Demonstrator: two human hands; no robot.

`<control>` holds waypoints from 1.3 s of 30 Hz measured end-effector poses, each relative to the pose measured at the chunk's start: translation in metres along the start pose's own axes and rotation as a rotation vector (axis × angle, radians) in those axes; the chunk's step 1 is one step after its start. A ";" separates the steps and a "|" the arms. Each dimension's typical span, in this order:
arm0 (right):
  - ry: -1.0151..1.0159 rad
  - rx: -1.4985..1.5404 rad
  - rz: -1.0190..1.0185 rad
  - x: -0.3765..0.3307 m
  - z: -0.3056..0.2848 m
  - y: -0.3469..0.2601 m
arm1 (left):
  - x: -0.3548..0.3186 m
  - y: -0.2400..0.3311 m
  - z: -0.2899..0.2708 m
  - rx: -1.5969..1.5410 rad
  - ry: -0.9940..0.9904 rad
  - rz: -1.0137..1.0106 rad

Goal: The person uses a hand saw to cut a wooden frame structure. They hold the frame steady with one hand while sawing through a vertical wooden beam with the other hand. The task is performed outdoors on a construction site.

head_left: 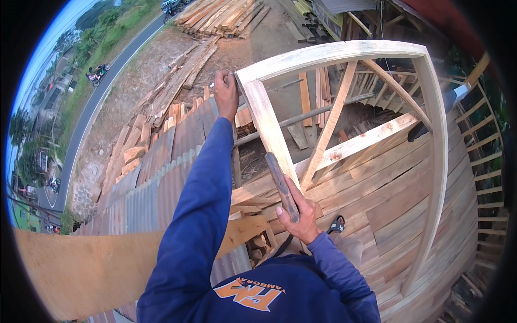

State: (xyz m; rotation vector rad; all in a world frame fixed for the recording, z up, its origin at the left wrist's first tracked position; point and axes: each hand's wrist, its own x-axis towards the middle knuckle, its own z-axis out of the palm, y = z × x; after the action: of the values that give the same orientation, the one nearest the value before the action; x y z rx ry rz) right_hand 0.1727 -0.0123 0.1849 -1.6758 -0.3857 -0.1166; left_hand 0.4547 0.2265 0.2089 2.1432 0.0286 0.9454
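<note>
Left hand [226,92] stretched far out, gripping top corner of pale wooden frame [344,54], fingers curled together around the corner joint; small metal bit poking out beside the fingers, too small to tell what, maybe a nail. Right hand [299,212] near the body, fingers wrapped tight and pressed together around the wooden handle of a hammer [280,185], thumb lying along the handle; handle pointing up and far toward the frame's left post, head not clearly visible. Frame standing upright on a plank floor [398,204], curved top rail, diagonal braces inside, horizontal cross rail at mid height on the right. Both arms in blue long sleeves [202,215], sleeves coming in from the near edge. Left of the frame and below, rusty corrugated roofing [156,188]; wide bare board [81,269] lying across the near left. Stacks of sawn timber [221,19] on the ground far beyond, scattered offcuts around. Curving road [97,102] at far left with a motorbike [98,72] on it. Wooden railing [484,161] along the right edge.
</note>
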 end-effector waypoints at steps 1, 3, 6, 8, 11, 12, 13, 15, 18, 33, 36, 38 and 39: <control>0.000 -0.004 -0.003 0.000 0.001 0.000 | 0.000 -0.002 -0.001 -0.011 0.001 0.005; 0.005 -0.019 -0.005 0.001 0.004 0.001 | -0.001 -0.004 -0.003 -0.030 0.003 0.013; 0.027 -0.039 -0.009 0.003 0.007 0.002 | 0.000 -0.001 -0.001 -0.039 -0.015 0.016; 0.059 -0.040 -0.022 0.003 0.010 0.000 | 0.000 -0.001 0.000 -0.009 -0.017 0.034; 0.005 -0.026 0.050 0.002 0.011 -0.010 | 0.003 -0.012 0.004 -0.074 -0.034 0.039; 0.010 -0.018 0.004 0.002 0.014 -0.009 | 0.006 -0.028 0.000 -0.048 -0.049 0.049; 0.015 -0.009 -0.042 0.003 0.015 -0.006 | 0.006 -0.036 0.002 -0.089 -0.034 0.017; 0.010 0.030 0.019 0.003 0.005 -0.013 | 0.007 -0.035 0.008 -0.039 -0.012 0.081; 0.028 0.096 0.007 0.001 -0.007 -0.018 | 0.005 -0.028 0.009 -0.035 -0.079 0.010; 0.212 0.205 -0.034 -0.039 -0.213 0.018 | 0.014 0.015 -0.007 0.345 -0.285 -0.009; 0.252 0.206 -0.048 -0.049 -0.276 0.047 | 0.038 0.004 -0.031 0.652 -0.337 -0.101; 0.319 0.209 -0.114 -0.056 -0.319 0.074 | 0.057 0.000 -0.020 0.945 -0.281 0.002; 0.354 0.180 -0.088 -0.061 -0.341 0.087 | 0.066 0.021 0.003 0.994 -0.153 0.061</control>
State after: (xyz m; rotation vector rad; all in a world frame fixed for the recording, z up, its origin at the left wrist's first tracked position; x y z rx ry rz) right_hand 0.1927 -0.3650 0.1352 -1.4265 -0.1952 -0.4251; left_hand 0.4983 0.2304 0.2625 3.1298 0.4402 0.8888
